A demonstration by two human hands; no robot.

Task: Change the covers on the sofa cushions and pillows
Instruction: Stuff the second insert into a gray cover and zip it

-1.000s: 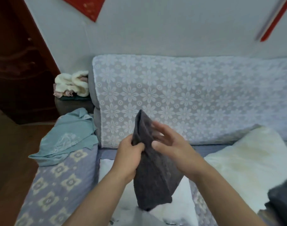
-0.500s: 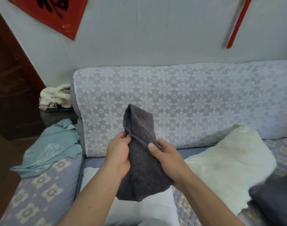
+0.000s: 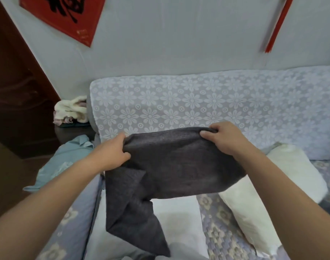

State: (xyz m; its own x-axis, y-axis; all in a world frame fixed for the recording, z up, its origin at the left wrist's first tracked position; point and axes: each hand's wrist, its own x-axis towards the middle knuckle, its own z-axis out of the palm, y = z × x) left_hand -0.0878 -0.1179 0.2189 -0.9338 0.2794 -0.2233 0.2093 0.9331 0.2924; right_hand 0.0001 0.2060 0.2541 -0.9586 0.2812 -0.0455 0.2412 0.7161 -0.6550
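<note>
The dark grey cushion cover (image 3: 179, 166) is a matt, coarse woven cloth with a fine ribbed grain. The pale lilac sofa-back throw (image 3: 198, 106) looks like lace-like cloth with white flowers. The cream pillow insert (image 3: 291, 173) is smooth, soft fabric. The red wall poster (image 3: 66, 14) looks like paper, faintly glossy.

This is a home living room. A long sofa with a white flower-lace cover (image 3: 207, 109) stands against a pale wall (image 3: 179, 44), under a red paper wall decoration with black writing (image 3: 66, 14).
</note>
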